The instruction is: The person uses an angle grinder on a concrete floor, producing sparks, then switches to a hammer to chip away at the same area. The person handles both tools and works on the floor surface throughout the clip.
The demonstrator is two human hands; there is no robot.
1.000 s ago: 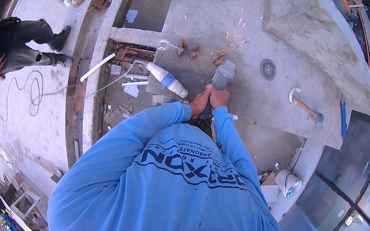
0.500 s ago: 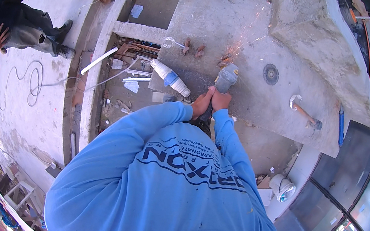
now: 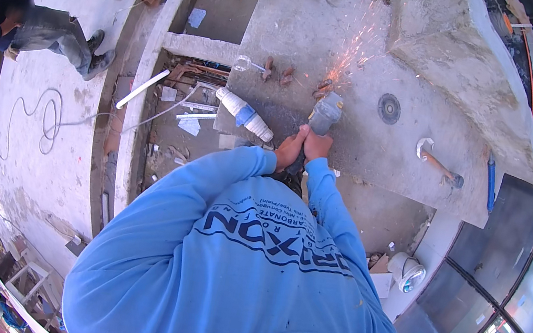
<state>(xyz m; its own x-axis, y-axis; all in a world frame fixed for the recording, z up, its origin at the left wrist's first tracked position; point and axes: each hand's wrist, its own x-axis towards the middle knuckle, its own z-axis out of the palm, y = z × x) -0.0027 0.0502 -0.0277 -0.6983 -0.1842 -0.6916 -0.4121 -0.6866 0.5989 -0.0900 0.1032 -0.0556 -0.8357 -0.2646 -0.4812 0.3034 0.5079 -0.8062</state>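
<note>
Remote log: I read the power tool's housing as matt, plastic-looking; small pieces, rusty rough metal (grain too fine for me to resolve); slab, coarse matt concrete; handle, wood-like; sleeve, matt cloth; panes, glossy glass.

Illumination is bright, with overexposed glare at the lower left, soft shadow on the concrete slab near the hands, streaked sparks, and glass panels bowed toward the black rim.
</note>
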